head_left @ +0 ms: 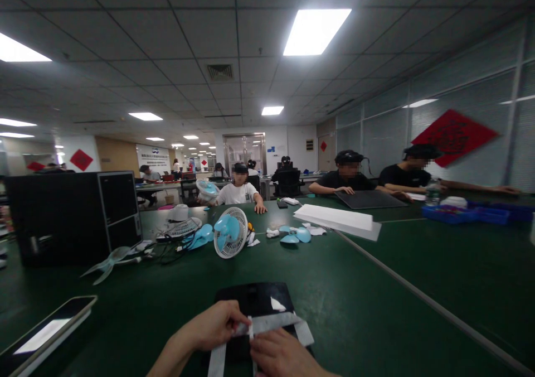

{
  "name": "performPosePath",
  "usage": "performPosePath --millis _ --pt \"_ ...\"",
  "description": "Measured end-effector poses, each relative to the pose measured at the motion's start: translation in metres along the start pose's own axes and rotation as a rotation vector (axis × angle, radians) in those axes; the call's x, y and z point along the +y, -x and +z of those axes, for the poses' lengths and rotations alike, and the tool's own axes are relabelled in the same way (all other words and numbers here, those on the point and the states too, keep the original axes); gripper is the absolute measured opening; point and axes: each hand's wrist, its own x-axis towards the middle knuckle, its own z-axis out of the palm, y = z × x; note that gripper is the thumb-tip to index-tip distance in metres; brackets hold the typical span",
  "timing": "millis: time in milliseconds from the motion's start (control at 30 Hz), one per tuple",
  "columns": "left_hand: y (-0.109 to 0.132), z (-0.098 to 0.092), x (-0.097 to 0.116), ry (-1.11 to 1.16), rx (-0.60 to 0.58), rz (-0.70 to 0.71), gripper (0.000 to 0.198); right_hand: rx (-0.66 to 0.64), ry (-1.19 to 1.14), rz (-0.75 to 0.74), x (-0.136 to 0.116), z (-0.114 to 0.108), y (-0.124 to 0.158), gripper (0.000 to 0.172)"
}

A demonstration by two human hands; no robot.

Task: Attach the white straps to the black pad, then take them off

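A black flat object (254,292) lies on the green table near its front edge, with whitish strips (273,322) across its top and hanging at its sides. My left hand (217,324) has its thumb and fingers pinched on the strip's left part, beside a small white upright piece (251,328). Just right of that piece and lower, my right hand (284,354) lies over the strips with its fingers together; what is under them is hidden.
A phone (52,332) lies at the left. Farther back are a black computer case (75,218), a white fan cage (230,233), blue blades (296,235), and white sheets (334,219). Several people sit beyond, one in a white shirt (238,193). Blue trays (472,213) stand at the right.
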Motion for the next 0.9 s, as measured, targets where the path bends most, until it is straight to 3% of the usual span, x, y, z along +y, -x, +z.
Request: performPosePath --millis 133,267,333,433,533,900 --pt "-0.001 0.0 -0.002 -0.004 0.009 0.007 0.038 0.013 0.026 -0.029 -0.001 -0.002 -0.002 0.03" --pt "0.0 0.0 -0.003 -0.006 0.015 0.004 0.039 0.018 -0.019 -0.033 -0.007 -0.021 -0.001 0.026" --pt "0.0 0.0 -0.002 -0.007 0.007 0.0 0.038 0.062 -0.061 0.057 -0.01 -0.035 0.001 0.024" --pt "0.002 -0.002 0.0 -0.01 -0.012 -0.016 0.041 0.134 -0.105 0.321 -0.006 -0.056 0.004 0.023" --pt "0.003 -0.005 0.001 -0.007 -0.034 -0.028 0.044 0.117 -0.138 0.507 0.005 -0.068 0.007 0.022" --pt "0.006 -0.008 -0.023 0.066 -0.036 -0.161 0.032 -0.002 -0.281 0.665 0.027 -0.087 0.016 0.019"
